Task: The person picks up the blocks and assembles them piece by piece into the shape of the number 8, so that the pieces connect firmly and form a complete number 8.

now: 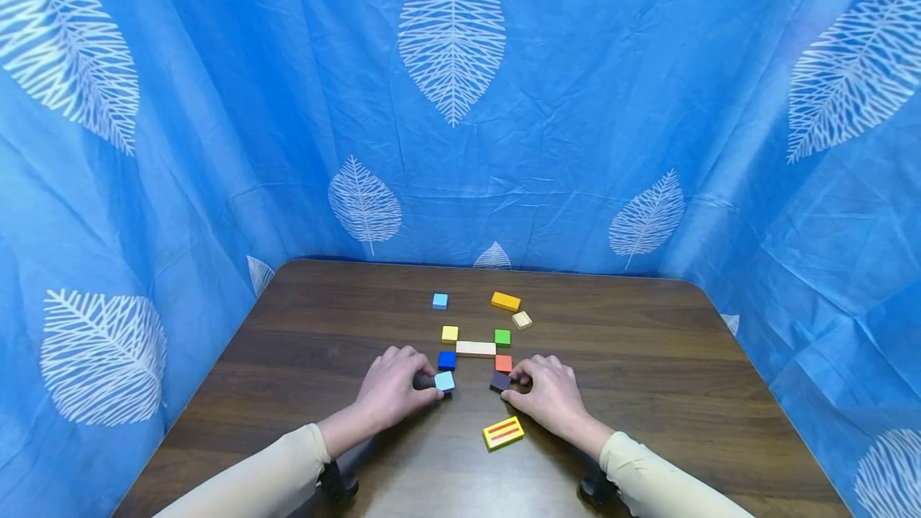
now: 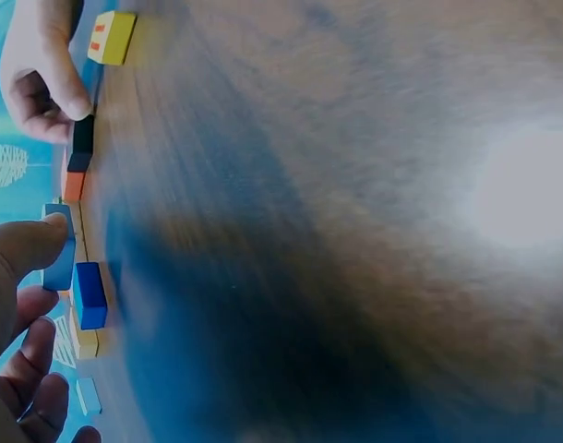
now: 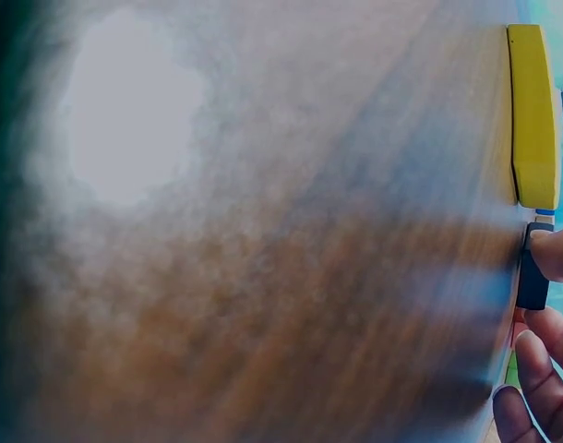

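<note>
The left hand (image 1: 392,387) pinches a pale blue block (image 1: 444,381) just nearside of the dark blue block (image 1: 447,360); rightward, the right hand (image 1: 551,394) pinches a black block (image 1: 500,381), slightly askew, just nearside of the red-orange block (image 1: 503,363).

Blue fabric curtain (image 1: 561,102) hangs behind the tabletop (image 1: 662,374) and along its left and right sides, filling the upper part of the head view. White leaf motifs (image 1: 452,46), with veins drawn as fine lines, are spaced across the cloth; vertical folds and fainter horizontal creases mark its surface. The tabletop has dark brown wood grain and rounded far corners. A bright, whitish glare (image 2: 531,189) lies on the wood in both wrist views.
</note>
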